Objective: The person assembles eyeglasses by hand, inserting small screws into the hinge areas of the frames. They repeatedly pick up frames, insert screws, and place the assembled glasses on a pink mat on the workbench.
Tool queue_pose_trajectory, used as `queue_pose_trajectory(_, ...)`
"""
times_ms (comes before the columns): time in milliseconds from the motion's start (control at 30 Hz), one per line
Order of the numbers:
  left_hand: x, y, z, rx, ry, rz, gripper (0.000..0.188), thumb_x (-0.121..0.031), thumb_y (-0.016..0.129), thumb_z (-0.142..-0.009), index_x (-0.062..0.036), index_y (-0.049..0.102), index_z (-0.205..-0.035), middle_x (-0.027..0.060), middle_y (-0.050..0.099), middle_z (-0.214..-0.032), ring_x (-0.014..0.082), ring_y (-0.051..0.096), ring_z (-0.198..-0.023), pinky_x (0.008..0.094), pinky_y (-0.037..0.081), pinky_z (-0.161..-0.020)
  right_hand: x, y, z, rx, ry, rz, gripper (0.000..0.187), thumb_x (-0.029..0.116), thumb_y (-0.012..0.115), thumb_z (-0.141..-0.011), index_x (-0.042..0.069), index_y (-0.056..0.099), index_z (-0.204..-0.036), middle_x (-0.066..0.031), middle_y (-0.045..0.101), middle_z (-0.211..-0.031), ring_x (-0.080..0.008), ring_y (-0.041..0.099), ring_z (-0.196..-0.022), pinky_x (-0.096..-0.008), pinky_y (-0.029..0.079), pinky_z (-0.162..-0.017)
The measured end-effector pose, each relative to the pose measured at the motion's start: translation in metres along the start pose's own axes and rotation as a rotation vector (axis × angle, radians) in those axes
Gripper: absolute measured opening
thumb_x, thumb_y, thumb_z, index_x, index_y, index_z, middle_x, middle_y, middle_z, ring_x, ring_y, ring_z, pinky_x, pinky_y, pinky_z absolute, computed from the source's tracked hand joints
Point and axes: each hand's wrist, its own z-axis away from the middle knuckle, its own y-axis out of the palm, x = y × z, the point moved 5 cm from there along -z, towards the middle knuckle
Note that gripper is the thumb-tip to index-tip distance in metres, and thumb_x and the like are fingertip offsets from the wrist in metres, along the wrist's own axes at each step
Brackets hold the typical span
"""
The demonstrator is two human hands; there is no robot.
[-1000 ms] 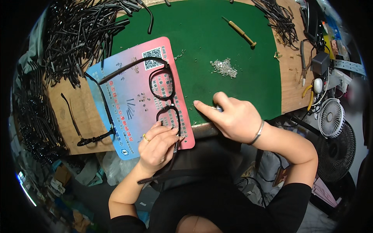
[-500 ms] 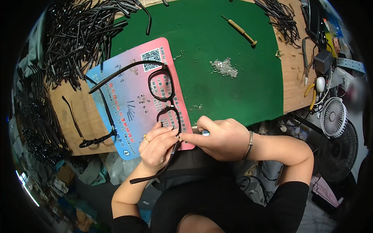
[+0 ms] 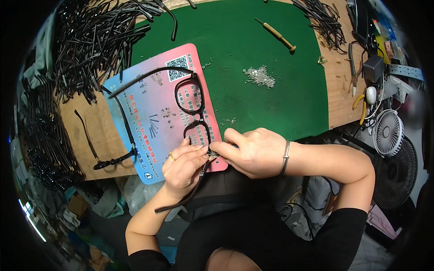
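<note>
The left hand (image 3: 183, 168) is closed in a pinch on a black eyeglass frame (image 3: 193, 111), at the hinge end nearest the wearer; the right hand (image 3: 258, 153) is curled, mostly hidden fingers around a small blue-ended item (image 3: 235, 146), its thumb and forefinger tips meeting the left fingertips at that hinge. The frame lies over the right side of a blue-and-pink printed sheet (image 3: 135, 92), one temple reaching leftward, the other hanging past the front edge of the wooden table (image 3: 341, 106). Right of the sheet, green mat (image 3: 280, 113) stretches to a heap of tiny silver screws (image 3: 259, 77) and a brass screwdriver (image 3: 279, 36). The sheet bears a QR code and sideways red and dark characters.
</note>
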Motion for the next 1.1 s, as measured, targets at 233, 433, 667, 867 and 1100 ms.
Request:
queue_pose_trajectory(233,0.001,0.002,0.001,0.016,0.034,-0.008,0.025,-0.002,0.081,-0.06,-0.005,0.061,-0.074,0.0061,0.068,-0.084,0.0207,0.064,-0.08,0.0421,0.05,-0.086,-0.001,0.003,-0.001,0.002,-0.015,-0.056,0.032,0.008,0.058,-0.071,0.0,0.048,-0.1,-0.0164,0.05,-0.077,-0.0298,0.059,-0.05,-0.0383,0.05,-0.043)
queue_pose_trajectory(433,-0.005,-0.002,-0.008,-0.028,0.011,0.009,0.02,-0.004,0.077,-0.064,-0.0092,0.063,-0.077,0.0014,0.066,-0.08,0.0167,0.06,-0.07,0.0475,0.033,-0.101,0.003,-0.008,0.012,-0.097,0.028,0.0,0.033,0.015,0.062,-0.075,0.005,0.05,-0.104,-0.0121,0.05,-0.08,-0.0249,0.061,-0.058,-0.0345,0.05,-0.047)
queue_pose_trajectory(667,-0.04,-0.029,-0.072,-0.158,0.138,0.192,0.049,-0.011,0.078,-0.068,0.0077,0.054,-0.107,0.0048,0.066,-0.079,0.0155,0.054,-0.057,0.0248,0.042,-0.046,-0.03,-0.024,0.017,-0.196,0.204,-0.061,0.033,0.021,0.058,-0.083,0.005,0.05,-0.111,-0.0132,0.052,-0.091,-0.0304,0.06,-0.067,-0.0378,0.051,-0.057)
queue_pose_trajectory(867,-0.094,-0.082,-0.044,0.011,0.128,-0.019,0.027,-0.018,0.079,-0.063,-0.006,0.068,-0.083,0.0069,0.068,-0.089,0.009,0.048,-0.052,0.0204,0.041,-0.047,-0.029,-0.026,0.011,-0.084,0.206,-0.18,0.03,0.019,0.057,-0.084,0.006,0.052,-0.111,-0.0124,0.052,-0.089,-0.029,0.059,-0.074,-0.0366,0.05,-0.062)
queue_pose_trajectory(1100,-0.06,-0.097,0.012,-0.104,-0.414,-0.32,0.022,-0.005,0.077,-0.066,-0.0005,0.065,-0.085,0.0091,0.065,-0.074,0.0213,0.058,-0.058,0.0282,0.045,-0.055,-0.026,-0.028,0.009,-0.088,0.214,-0.199,0.026,0.015,0.059,-0.082,0.004,0.056,-0.106,-0.0119,0.055,-0.086,-0.0282,0.059,-0.071,-0.0352,0.049,-0.061)
